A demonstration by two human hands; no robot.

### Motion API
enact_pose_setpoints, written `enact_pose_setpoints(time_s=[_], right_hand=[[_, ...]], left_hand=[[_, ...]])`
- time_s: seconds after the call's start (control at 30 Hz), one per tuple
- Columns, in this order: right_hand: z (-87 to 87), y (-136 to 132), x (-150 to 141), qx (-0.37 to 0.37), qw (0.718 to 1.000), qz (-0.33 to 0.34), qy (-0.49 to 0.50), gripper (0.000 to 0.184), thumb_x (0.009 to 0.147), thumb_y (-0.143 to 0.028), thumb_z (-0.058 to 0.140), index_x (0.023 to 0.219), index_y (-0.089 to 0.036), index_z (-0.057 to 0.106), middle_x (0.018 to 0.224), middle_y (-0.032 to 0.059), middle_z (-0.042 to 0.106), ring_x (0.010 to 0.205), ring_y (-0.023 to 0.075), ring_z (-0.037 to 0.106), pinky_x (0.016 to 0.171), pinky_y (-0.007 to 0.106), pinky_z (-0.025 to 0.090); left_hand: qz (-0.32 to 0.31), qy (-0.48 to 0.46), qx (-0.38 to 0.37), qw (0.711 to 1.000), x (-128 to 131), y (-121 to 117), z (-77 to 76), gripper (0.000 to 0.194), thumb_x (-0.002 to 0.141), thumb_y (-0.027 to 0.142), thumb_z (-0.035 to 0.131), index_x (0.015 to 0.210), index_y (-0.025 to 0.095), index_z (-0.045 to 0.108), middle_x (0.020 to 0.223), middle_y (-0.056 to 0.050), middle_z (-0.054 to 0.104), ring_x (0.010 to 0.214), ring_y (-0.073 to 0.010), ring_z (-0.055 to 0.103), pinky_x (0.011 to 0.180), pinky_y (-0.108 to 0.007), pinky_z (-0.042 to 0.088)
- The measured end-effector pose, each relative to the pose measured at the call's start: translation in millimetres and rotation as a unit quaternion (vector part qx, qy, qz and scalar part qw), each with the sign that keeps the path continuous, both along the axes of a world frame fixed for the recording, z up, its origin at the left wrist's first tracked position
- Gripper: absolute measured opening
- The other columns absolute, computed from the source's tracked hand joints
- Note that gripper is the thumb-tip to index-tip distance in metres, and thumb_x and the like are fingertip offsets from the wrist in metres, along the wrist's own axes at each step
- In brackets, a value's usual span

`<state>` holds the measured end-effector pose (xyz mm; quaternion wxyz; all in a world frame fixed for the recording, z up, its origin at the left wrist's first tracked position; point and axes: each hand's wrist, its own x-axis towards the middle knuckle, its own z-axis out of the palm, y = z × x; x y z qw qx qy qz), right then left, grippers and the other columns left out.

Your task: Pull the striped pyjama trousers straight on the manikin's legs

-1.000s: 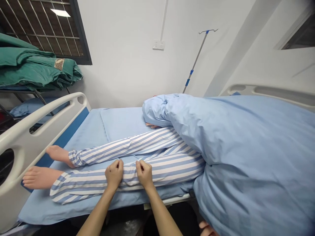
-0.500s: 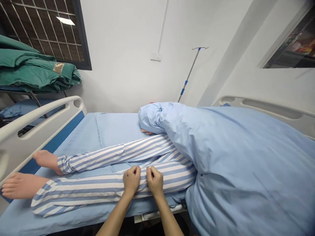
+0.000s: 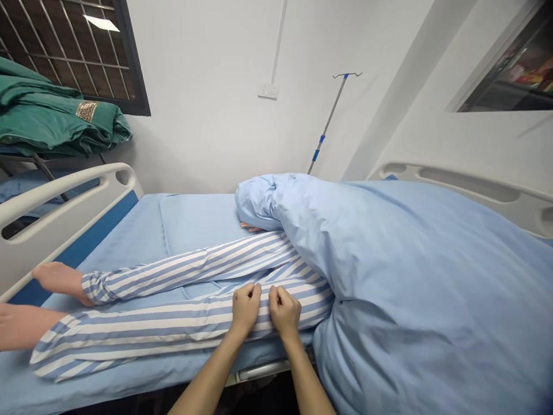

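Note:
My left hand is curled into a fist, thumb side up, over the near thigh of a figure in blue-and-white striped trousers. Beside it, a small gap to the right, my right hand makes a matching fist. I see nothing in either hand; whether they press on the cloth I cannot tell. The figure lies on a bed with bare feet to the left. A light blue quilt is heaped over its upper body, and a few fingers show under the quilt's edge.
The bed has a pale blue sheet, a footboard at left and a headboard at right. An IV pole stands behind it by the wall. Folded green cloth lies on a rack at far left, below a barred window.
My view has turned slightly right, so the bed and figure sit further left. Both fists have shifted right along the thigh, toward the quilt, still closed.

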<state>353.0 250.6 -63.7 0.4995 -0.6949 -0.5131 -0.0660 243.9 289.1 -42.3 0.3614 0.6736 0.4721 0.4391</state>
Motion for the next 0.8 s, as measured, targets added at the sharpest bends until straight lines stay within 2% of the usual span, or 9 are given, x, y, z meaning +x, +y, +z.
enact_pose_setpoints(time_s=[0.07, 0.13, 0.2, 0.27, 0.37, 0.47, 0.53, 0.7, 0.8], right_hand=[[-0.5, 0, 2, 0.001, 0.999, 0.017, 0.042, 0.039, 0.085, -0.036, 0.042, 0.052, -0.019, 0.033, 0.045, -0.0064, 0.029, 0.044, 0.0079, 0.028, 0.049, 0.024, 0.022], [6.6, -3, 11, -0.004, 0.992, 0.047, 0.114, 0.04, 0.087, -0.039, 0.038, 0.053, -0.02, 0.031, 0.046, -0.0063, 0.029, 0.044, 0.0079, 0.029, 0.048, 0.023, 0.023], [16.5, -8, 25, -0.014, 0.986, 0.059, 0.152, 0.04, 0.086, -0.041, 0.04, 0.053, -0.02, 0.03, 0.047, -0.006, 0.029, 0.046, 0.008, 0.03, 0.047, 0.022, 0.024], [22.4, -13, 41, -0.017, 0.987, 0.05, 0.149, 0.041, 0.083, -0.042, 0.044, 0.053, -0.019, 0.029, 0.049, -0.0061, 0.028, 0.049, 0.0078, 0.029, 0.049, 0.022, 0.024], [19.1, -15, 57, 0.013, 0.984, 0.018, 0.177, 0.042, 0.082, -0.045, 0.046, 0.054, -0.02, 0.029, 0.048, -0.0064, 0.027, 0.049, 0.0076, 0.027, 0.048, 0.022, 0.024], [14.7, -14, 60, 0.065, 0.965, -0.016, 0.252, 0.041, 0.082, -0.046, 0.045, 0.053, -0.02, 0.03, 0.047, -0.0064, 0.028, 0.047, 0.0079, 0.027, 0.046, 0.022, 0.026], [19.8, -15, 61, 0.07, 0.96, -0.022, 0.271, 0.041, 0.08, -0.046, 0.047, 0.052, -0.02, 0.031, 0.047, -0.0063, 0.029, 0.047, 0.008, 0.028, 0.046, 0.022, 0.027], [40.3, -20, 73, 0.035, 0.978, -0.007, 0.206, 0.041, 0.08, -0.045, 0.049, 0.052, -0.02, 0.032, 0.048, -0.0061, 0.029, 0.049, 0.0081, 0.029, 0.048, 0.022, 0.028], [32.6, -15, 81, 0.034, 0.979, -0.038, 0.198, 0.041, 0.08, -0.046, 0.046, 0.051, -0.02, 0.033, 0.046, -0.0053, 0.03, 0.048, 0.0088, 0.03, 0.047, 0.023, 0.027]], left_hand=[[-0.006, -0.044, -0.003, 0.999, 14, -1, 2.7, 0.042, 0.082, 0.037, 0.039, 0.048, 0.018, 0.025, 0.045, 0.005, 0.026, 0.047, -0.0075, 0.028, 0.05, -0.022, 0.022], [0.031, -0.042, 0.003, 0.999, 26, -1, 2.4, 0.041, 0.081, 0.035, 0.039, 0.047, 0.018, 0.027, 0.044, 0.005, 0.029, 0.047, -0.0076, 0.029, 0.051, -0.023, 0.023], [0.069, 0.006, 0.018, 0.997, 35, -2, 0.5, 0.038, 0.08, 0.031, 0.041, 0.046, 0.017, 0.032, 0.044, 0.004, 0.034, 0.048, -0.0082, 0.032, 0.053, -0.024, 0.022], [0.078, 0.065, 0.032, 0.994, 42, -4, -0.1, 0.036, 0.079, 0.029, 0.042, 0.045, 0.017, 0.038, 0.044, 0.002, 0.041, 0.048, -0.009, 0.033, 0.053, -0.026, 0.021], [0.049, 0.093, 0.024, 0.994, 55, -10, 4.2, 0.037, 0.08, 0.028, 0.041, 0.045, 0.018, 0.044, 0.044, 0.001, 0.046, 0.048, -0.0098, 0.035, 0.053, -0.026, 0.021], [-0.032, 0.095, 0.044, 0.994, 73, -19, 8.3, 0.037, 0.081, 0.03, 0.04, 0.048, 0.018, 0.052, 0.049, -0.001, 0.052, 0.05, -0.0104, 0.04, 0.053, -0.025, 0.024], [-0.079, 0.123, 0.081, 0.986, 83, -25, 6.9, 0.032, 0.08, 0.028, 0.043, 0.054, 0.019, 0.057, 0.055, -0.003, 0.057, 0.053, -0.0115, 0.044, 0.055, -0.026, 0.026], [-0.082, 0.146, 0.092, 0.982, 88, -29, -1.4, 0.022, 0.073, 0.022, 0.048, 0.054, 0.019, 0.059, 0.058, -0.004, 0.06, 0.057, -0.0127, 0.047, 0.057, -0.027, 0.028], [-0.094, 0.098, 0.044, 0.99, 84, -26, 1.8, 0.021, 0.07, 0.022, 0.049, 0.05, 0.018, 0.054, 0.051, 0.0, 0.053, 0.052, -0.0104, 0.042, 0.056, -0.025, 0.028]])
